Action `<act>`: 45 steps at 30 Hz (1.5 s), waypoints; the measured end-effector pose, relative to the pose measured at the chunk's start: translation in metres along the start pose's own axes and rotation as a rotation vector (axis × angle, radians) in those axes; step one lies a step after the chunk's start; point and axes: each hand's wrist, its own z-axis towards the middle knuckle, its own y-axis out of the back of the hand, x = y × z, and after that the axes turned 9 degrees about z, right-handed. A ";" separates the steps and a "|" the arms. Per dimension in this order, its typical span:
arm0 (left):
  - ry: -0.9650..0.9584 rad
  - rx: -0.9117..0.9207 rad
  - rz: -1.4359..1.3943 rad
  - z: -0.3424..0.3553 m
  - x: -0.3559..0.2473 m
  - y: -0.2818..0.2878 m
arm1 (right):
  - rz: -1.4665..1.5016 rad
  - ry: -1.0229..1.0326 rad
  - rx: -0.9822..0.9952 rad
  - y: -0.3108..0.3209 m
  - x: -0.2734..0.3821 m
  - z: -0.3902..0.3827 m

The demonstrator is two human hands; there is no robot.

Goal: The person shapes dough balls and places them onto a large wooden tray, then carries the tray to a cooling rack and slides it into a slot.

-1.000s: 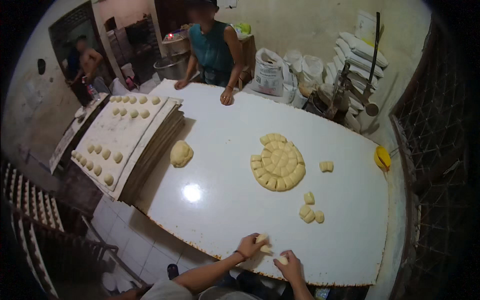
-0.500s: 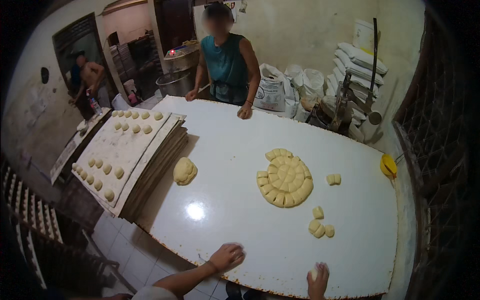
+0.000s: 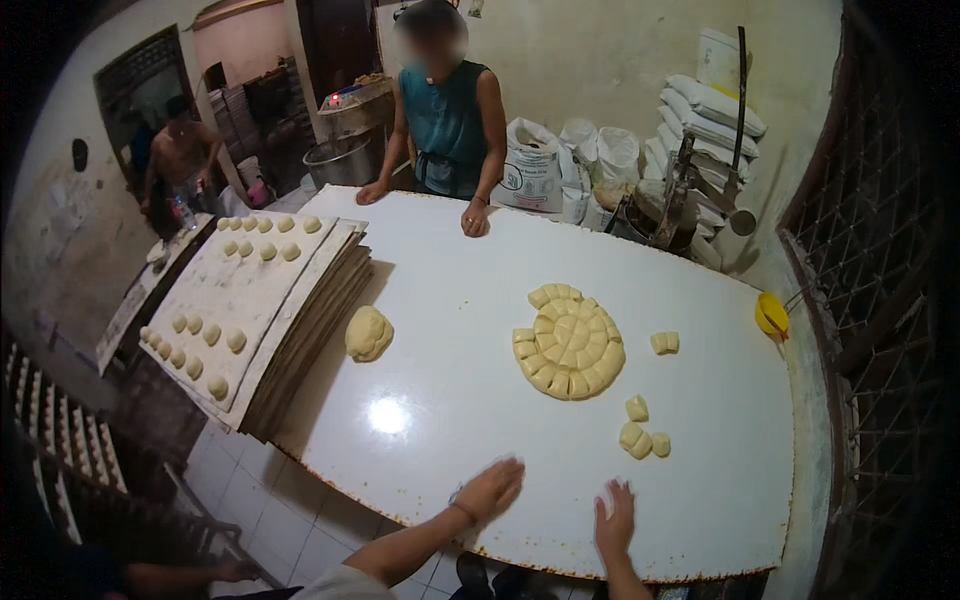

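My left hand (image 3: 492, 488) lies palm down on the white table near its front edge, fingers stretched out. My right hand (image 3: 614, 520) is also flat, its thumb spread from the fingers. Whether dough lies beneath either palm is hidden. Beyond the right hand are loose dough pieces: a larger lump (image 3: 634, 440), a small piece (image 3: 661, 445) beside it and another piece (image 3: 637, 408) above. Farther back sits a round slab of dough (image 3: 570, 345) cut into many segments, with a gap at its upper left. To its right lies a joined pair of pieces (image 3: 665, 343).
A big dough lump (image 3: 369, 333) rests left of centre. Stacked boards (image 3: 270, 300) with dough balls occupy the table's left end. A yellow scoop (image 3: 771, 315) is at the right edge. A co-worker (image 3: 440, 120) stands across the table; another person's arm (image 3: 190, 577) shows lower left.
Both hands have moved forward on the table and straightened their fingers. The right hand has shifted slightly left; the dough piece seen in it before no longer shows.
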 end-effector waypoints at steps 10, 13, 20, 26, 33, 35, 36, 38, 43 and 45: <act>0.360 -0.066 -0.501 0.017 -0.072 0.093 | -0.083 -0.008 -0.048 0.005 -0.010 0.012; 0.066 0.093 -0.223 -0.068 0.054 -0.040 | -0.139 -0.078 0.267 0.016 -0.051 -0.070; 0.073 -0.009 0.021 0.006 0.045 -0.019 | -0.019 -0.129 -0.033 0.013 -0.009 0.021; -0.031 0.153 0.064 -0.064 0.081 -0.014 | -0.055 0.002 0.294 0.045 -0.132 -0.048; 0.211 -0.103 -0.417 -0.039 0.028 -0.012 | -0.045 0.137 0.242 0.041 0.000 -0.016; 0.106 -0.019 -0.218 -0.063 0.043 0.007 | 0.107 -0.148 0.292 0.075 -0.017 -0.026; 0.060 0.007 -0.078 -0.067 0.054 0.006 | 0.095 -0.100 0.182 0.070 -0.019 -0.011; 0.126 -0.103 -0.135 -0.053 0.079 -0.037 | 0.059 -0.017 -0.034 0.047 -0.027 0.025; 0.238 -0.089 -0.204 -0.041 0.045 -0.047 | 0.051 0.163 0.242 0.043 -0.010 -0.002; 0.257 0.015 -0.287 -0.101 0.082 -0.054 | 0.094 0.111 0.283 0.072 -0.036 -0.018</act>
